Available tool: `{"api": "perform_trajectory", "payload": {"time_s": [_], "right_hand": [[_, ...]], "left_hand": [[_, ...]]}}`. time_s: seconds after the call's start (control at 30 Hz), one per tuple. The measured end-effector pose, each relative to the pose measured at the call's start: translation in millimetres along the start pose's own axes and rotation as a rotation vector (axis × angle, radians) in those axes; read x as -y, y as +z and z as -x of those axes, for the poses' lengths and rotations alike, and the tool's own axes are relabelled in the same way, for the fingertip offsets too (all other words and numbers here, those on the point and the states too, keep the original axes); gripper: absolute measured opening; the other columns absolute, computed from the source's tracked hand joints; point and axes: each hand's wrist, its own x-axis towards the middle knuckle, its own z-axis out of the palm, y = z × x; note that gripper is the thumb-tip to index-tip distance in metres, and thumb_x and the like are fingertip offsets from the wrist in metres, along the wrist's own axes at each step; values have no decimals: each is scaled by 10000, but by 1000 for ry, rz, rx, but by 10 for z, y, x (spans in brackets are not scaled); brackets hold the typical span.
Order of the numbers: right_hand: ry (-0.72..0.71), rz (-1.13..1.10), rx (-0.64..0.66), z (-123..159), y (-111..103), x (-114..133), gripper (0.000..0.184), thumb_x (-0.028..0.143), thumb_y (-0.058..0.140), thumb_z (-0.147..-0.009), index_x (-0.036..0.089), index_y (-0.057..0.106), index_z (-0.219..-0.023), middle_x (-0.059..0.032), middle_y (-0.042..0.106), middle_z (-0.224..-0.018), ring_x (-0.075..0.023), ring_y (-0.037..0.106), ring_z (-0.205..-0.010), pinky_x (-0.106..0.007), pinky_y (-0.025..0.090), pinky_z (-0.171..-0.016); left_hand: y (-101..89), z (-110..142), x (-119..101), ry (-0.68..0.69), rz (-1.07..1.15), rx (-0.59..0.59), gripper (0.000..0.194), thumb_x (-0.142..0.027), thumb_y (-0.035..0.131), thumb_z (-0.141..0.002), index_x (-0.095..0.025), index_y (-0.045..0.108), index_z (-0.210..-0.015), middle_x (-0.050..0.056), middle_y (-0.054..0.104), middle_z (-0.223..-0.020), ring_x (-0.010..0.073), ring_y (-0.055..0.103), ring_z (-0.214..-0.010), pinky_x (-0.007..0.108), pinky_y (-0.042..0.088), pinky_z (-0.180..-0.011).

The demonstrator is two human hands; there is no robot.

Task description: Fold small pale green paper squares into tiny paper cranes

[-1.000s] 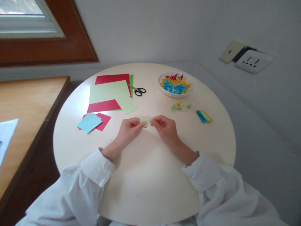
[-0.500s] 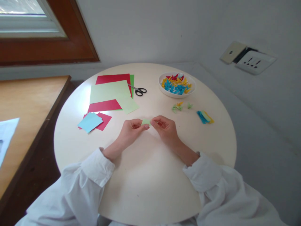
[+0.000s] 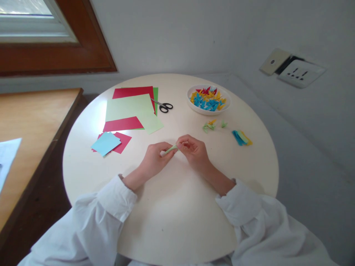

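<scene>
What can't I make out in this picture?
All in the head view:
Light green paper: folds partly hidden by the fingers.
Folded paper pieces: lower ones hidden by those above, in the white bowl.
White sheet: cut off by the left edge; marks too small to read.

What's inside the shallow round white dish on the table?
Small blue, yellow and red folded-paper pieces fill much of the shallow round white dish. Anything beneath the top pieces is covered and cannot be seen.
</scene>
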Motion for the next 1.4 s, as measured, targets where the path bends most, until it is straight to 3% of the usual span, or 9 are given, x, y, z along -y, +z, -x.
{"api": "perform_trajectory", "payload": {"time_s": [0.4,0.67,0.87,1.17,1.3,1.4], "right_hand": [[55,-38,-94,-16,-16,-24,219,399,636,-712,195,571,-665,5,587,-652,-128,551,-649,-271,472,-634],[136,-42,-70,-21,0,-14,227,407,657,-683,187,638,-739,-17,658,-727,-129,570,-647,-263,466,-613],[98,-6,-44,-24,-17,-22,221,391,644,-704,182,604,-644,6,613,-630,-119,540,-605,-256,446,-595],[88,-23,-103,-26,-39,-74,282,442,660,-689,182,583,-610,5,604,-603,-119,543,-591,-262,455,-584],[122,-81,-103,-31,-35,-60,273,430,669,-684,193,632,-815,6,630,-662,-122,582,-633,-259,480,-604],[93,-145,-46,-24,-37,-43,472,378,696,-664,229,572,-1094,9,657,-759,-126,617,-713,-263,501,-668]], "left_hand": [[-14,10,8,3,83,-9,256,-308,489,-836,-162,696,-796,61,718,-776,162,630,-683,230,451,-619],[-2,7,62,4,121,-32,256,-322,493,-844,-160,688,-808,61,713,-810,159,635,-726,225,462,-671],[8,9,37,22,104,-46,220,-299,512,-828,-158,680,-803,67,709,-813,164,635,-734,246,475,-697],[7,-5,35,-91,252,-105,182,-313,584,-768,-158,666,-719,40,690,-709,136,601,-633,224,445,-573],[-7,-32,27,-207,373,-122,205,-329,622,-728,-138,654,-661,37,663,-633,119,568,-561,217,411,-512],[-24,-54,36,-292,526,-132,206,-331,639,-717,-132,661,-668,42,671,-663,127,596,-619,238,455,-596]]}}
